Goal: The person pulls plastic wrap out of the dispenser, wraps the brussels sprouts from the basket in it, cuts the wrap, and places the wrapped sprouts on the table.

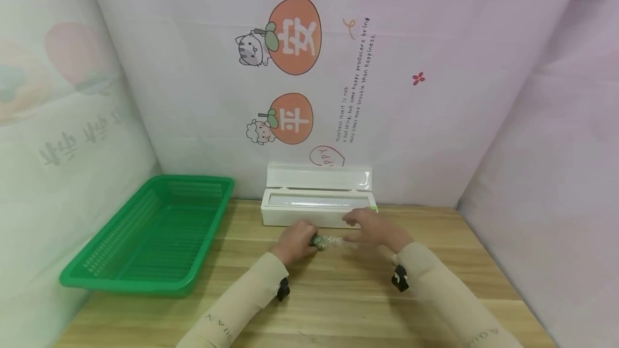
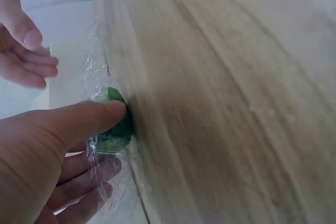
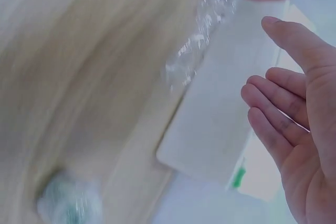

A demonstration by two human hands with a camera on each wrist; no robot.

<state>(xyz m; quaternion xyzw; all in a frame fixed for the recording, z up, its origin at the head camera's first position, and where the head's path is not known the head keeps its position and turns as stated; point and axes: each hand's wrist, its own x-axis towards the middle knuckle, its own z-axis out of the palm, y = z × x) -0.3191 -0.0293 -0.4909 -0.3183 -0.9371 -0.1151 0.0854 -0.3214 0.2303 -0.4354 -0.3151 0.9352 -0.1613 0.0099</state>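
A green vegetable piece, its exact kind unclear, lies wrapped in clear cling film on the wooden table. My left hand pinches it, thumb across the top and fingers behind. A loose, crumpled tail of cling film trails from it towards the right. My right hand hovers near that tail, fingers apart and holding nothing. Behind both hands stands a white cling film dispenser with its lid raised. Another film-wrapped bundle, greenish and blurred, lies on the table in the right wrist view.
A green plastic basket stands at the left of the wooden table. White printed cloth hangs behind the dispenser and along both sides. A small green tab marks the dispenser's right end.
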